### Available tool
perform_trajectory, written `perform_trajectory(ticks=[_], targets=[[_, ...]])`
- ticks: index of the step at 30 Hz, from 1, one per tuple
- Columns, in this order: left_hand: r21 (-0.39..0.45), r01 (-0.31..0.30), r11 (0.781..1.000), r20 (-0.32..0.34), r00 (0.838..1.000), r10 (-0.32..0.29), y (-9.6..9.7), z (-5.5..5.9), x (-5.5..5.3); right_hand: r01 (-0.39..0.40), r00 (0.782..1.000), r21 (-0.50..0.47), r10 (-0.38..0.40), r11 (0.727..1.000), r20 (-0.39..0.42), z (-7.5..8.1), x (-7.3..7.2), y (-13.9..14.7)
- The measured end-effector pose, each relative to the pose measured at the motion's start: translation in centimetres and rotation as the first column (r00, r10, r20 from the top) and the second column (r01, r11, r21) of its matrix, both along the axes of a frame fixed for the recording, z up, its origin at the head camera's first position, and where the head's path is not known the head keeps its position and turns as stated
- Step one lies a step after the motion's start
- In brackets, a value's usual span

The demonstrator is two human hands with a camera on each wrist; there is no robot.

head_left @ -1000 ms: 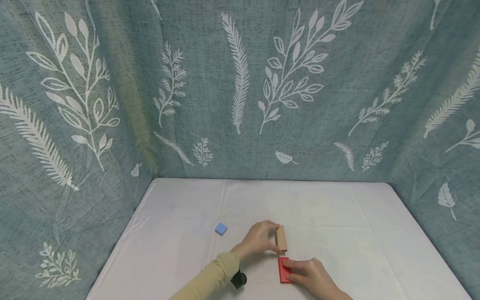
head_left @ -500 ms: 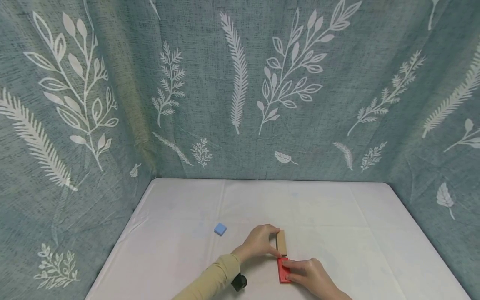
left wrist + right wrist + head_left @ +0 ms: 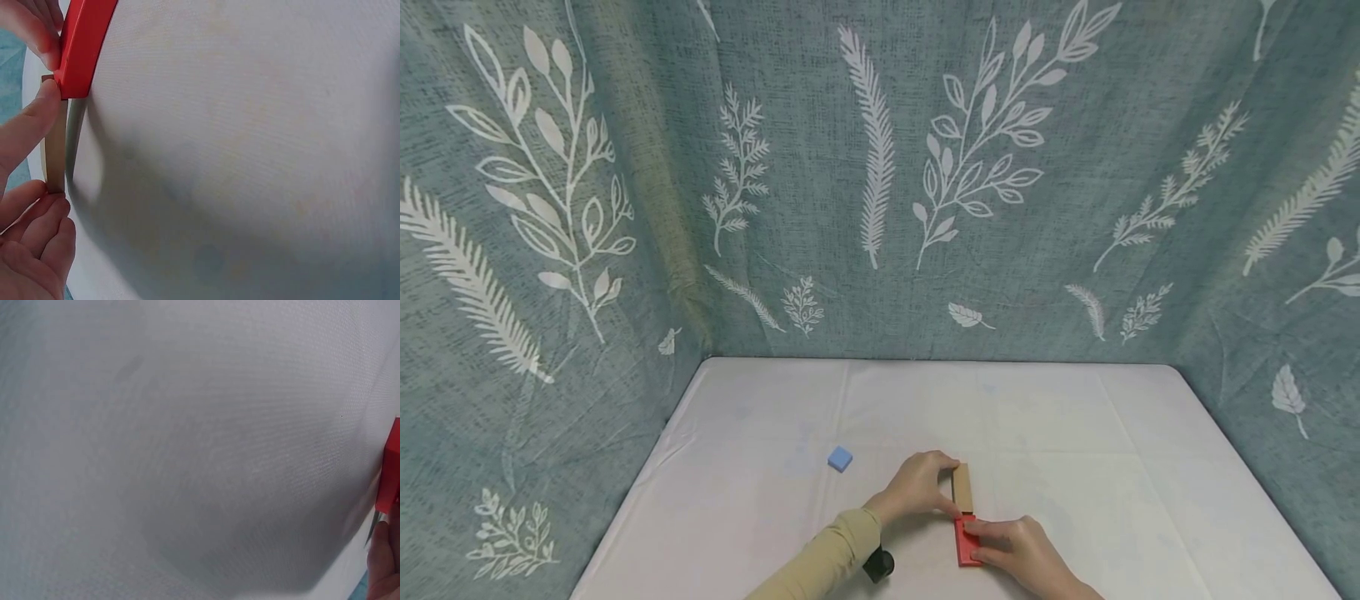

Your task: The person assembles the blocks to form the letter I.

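Observation:
My left hand (image 3: 917,485) pinches a flat tan wooden block (image 3: 962,489) by its two ends, thumb at the near end and fingers at the far end. Close by, my right hand (image 3: 1028,550) grips a red rectangular block (image 3: 964,546), with thumb and fingers on its top and right side. The tan block's near end meets the far end of the red block (image 3: 84,50), nearly in line with it. In the left wrist view, the left thumb (image 3: 28,131) lies right at this joint. Only a corner of the red block (image 3: 390,478) shows in the right wrist view.
A small blue square block (image 3: 840,459) lies on the white tablecloth (image 3: 1075,433), left of the hands. A black device (image 3: 879,564) sits at the left wrist. Behind and beside the table hangs a teal leaf-patterned cloth (image 3: 820,167).
My left hand has drawn the tan block toward me, closing the gap to the red block's far end. The right hand and the red block have hardly moved.

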State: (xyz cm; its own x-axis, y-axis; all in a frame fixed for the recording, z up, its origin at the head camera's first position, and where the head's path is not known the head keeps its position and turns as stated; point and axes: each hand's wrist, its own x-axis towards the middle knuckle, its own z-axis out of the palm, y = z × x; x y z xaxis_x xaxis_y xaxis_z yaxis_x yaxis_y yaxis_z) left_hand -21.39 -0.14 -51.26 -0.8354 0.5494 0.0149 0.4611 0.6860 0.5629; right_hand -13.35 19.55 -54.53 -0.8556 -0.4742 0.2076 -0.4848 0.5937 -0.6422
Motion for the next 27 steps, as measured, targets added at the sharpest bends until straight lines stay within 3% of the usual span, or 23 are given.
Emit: perform_trajectory(ticks=[27], targets=[[-0.050,0.006,0.999,0.061,0.998,-0.003,-0.15,0.11,0.19,0.008,1.000,0.005,-0.008,1.000,0.022,-0.05,-0.05,-0.01]])
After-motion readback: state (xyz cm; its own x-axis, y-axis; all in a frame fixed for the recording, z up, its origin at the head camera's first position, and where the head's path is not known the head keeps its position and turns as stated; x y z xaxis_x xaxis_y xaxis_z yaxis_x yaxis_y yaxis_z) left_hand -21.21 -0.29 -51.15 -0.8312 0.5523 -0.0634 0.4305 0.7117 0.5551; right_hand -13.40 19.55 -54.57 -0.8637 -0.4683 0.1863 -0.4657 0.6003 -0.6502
